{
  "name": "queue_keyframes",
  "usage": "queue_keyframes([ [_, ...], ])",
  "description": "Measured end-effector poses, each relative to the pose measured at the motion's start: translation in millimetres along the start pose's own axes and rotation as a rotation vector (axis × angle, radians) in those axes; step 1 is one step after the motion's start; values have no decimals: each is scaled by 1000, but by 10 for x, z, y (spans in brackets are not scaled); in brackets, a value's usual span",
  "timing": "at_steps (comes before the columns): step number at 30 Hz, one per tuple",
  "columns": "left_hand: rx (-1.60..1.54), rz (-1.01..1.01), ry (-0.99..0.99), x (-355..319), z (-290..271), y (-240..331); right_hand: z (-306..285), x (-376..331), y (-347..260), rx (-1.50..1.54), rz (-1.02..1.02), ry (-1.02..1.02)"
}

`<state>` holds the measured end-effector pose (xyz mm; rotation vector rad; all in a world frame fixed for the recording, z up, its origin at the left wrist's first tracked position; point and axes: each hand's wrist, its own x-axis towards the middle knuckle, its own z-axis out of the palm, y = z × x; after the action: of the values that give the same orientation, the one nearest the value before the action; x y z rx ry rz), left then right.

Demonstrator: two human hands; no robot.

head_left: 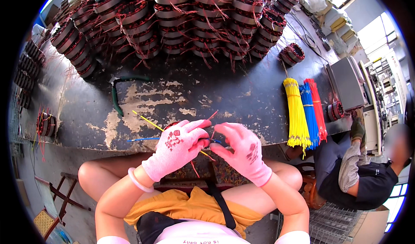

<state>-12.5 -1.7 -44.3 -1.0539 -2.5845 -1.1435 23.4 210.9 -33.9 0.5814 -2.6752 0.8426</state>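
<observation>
Both hands wear pink knitted gloves and meet at the near edge of the table. My left hand (178, 145) is closed, its thumb and fingers pinching wires. A yellow wire (148, 121) and a blue wire (143, 139) stick out to its left. My right hand (242, 151) pinches the blue wire's other end close to the left fingertips; a thin red wire (212, 115) rises between the hands. Behind the left hand shows a sliver of a red-wound ring, probably a stator (172, 124), mostly hidden. Which wires each fingertip grips is partly covered.
Stacked stators (173, 27) with loose red leads fill the back of the table. Green-handled pliers (116, 94) lie left. Bundles of yellow (297, 114), blue (309, 114) and red wires (317, 110) lie right. A co-worker (367, 170) sits at far right.
</observation>
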Motion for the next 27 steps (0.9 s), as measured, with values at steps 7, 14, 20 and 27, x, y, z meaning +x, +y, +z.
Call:
queue_keyframes([
  [7,16,-22,-46,-18,-13,-15,-4,66,33,1163,926,-490],
  [14,0,-5,-26,-15,-10,-17,-77,102,-34,-127,-161,-190],
  [20,-18,31,-12,0,-5,-4,-19,179,153,681,687,-545],
  [27,-9,-7,-42,4,-27,-5,-40,-18,51,-280,-225,62],
])
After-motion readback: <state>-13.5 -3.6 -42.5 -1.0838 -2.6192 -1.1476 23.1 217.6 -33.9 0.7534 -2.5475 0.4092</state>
